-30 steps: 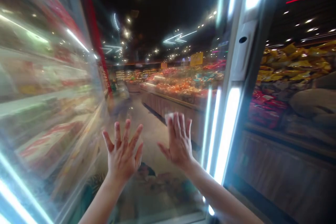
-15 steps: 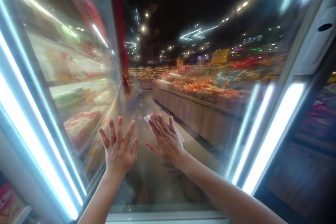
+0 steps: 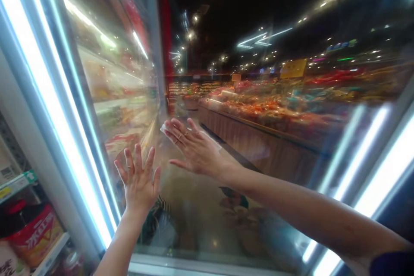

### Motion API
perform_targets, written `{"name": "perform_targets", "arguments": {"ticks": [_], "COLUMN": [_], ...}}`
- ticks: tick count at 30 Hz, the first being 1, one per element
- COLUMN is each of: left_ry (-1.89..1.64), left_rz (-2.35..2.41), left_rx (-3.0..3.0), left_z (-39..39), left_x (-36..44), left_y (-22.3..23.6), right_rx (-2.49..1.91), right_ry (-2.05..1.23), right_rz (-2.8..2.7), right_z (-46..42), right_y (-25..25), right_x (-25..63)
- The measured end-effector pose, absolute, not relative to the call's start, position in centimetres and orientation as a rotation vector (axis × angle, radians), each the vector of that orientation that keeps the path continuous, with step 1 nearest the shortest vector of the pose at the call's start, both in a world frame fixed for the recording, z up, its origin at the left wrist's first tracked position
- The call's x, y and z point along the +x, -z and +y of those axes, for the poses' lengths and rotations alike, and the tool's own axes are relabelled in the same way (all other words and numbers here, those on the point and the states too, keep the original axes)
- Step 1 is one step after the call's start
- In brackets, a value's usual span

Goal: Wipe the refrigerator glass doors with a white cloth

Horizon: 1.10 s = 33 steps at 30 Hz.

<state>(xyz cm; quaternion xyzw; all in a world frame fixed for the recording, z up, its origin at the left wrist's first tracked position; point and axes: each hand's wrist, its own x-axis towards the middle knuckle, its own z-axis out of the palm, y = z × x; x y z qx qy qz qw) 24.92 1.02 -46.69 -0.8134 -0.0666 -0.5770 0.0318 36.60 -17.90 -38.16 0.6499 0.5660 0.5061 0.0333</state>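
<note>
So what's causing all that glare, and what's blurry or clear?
In the head view, glare comes from the left light strip and right light strip, with paler streaks alongside, likely reflections in the glass pane; in that same view, the wood-sided display counter looks smeared, the yellow sign unreadable, while the left forearm looks crisper.

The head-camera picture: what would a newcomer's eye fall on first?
Probably the glowing white light strip slanting down the left side. At centre, the bare right hand covers a thin white sheet at a clear glass pane, the bare left hand spread lower beside it. A red packet with white lettering sits bottom left.
</note>
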Motion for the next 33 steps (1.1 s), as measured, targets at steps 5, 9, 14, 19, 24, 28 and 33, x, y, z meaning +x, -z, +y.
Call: {"name": "perform_targets", "arguments": {"ticks": [5,9,14,19,24,28,33], "left_ry": [1.795,1.843,1.897,1.915,1.943,1.917,1.935], "left_rz": [-0.198,-0.187,-0.089,0.063,0.080,0.098,0.063], "left_rx": [-2.496,-2.463,-2.428,-2.435,-2.440,-2.452,-2.465], "left_z": [2.0,3.3,5.4,7.1,8.4,8.9,8.9], "left_x": [24.8,25.1,25.1,24.6,23.8,23.4,23.6], "left_y": [46.4,46.2,46.3,45.4,44.5,44.6,45.1], "right_rx": [1.733,1.944,1.635,1.851,1.563,1.800,1.669], "right_ry": [-1.341,-1.593,-1.284,-1.521,-1.188,-1.319,-1.222], "right_rz": [1.831,1.709,1.882,1.772,1.878,1.779,1.811], "right_z": [-16.6,-15.0,-13.4,-11.1,-10.1,-9.9,-9.4], "right_y": [36.2,34.7,35.5,33.5,34.5,33.1,33.8], "right_x": [36.3,36.1,35.5,34.8,34.2,33.7,33.2]}}
